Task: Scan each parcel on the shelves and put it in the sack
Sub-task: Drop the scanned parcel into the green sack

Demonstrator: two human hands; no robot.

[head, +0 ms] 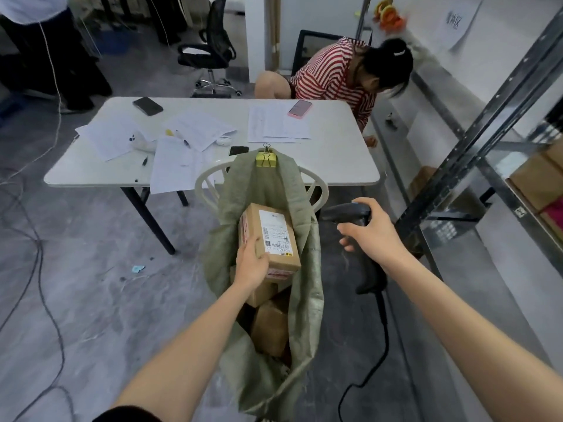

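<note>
Three brown cardboard parcels show at the sack's mouth; one parcel [269,239] is held over the opening, two more boxes [268,327] lie below it inside; the held one is a small oblong carton with a white label carrying barcodes on its upper face and red-printed tape at its ends. There is one green woven sack [265,385], pinned by one yellow clip [266,159] to the back of one white plastic chair [204,185]. The two hands are apart; the left hand [251,263] grips the parcel's near corner, thumb on top beside the label; the right hand [370,236] is curled round the handle of one black scanner [355,214], to the right of the sack, its cable trailing to the floor. One white table [335,161] beyond holds three phones and loose papers; metal shelves [487,141] stand at the right.
</note>
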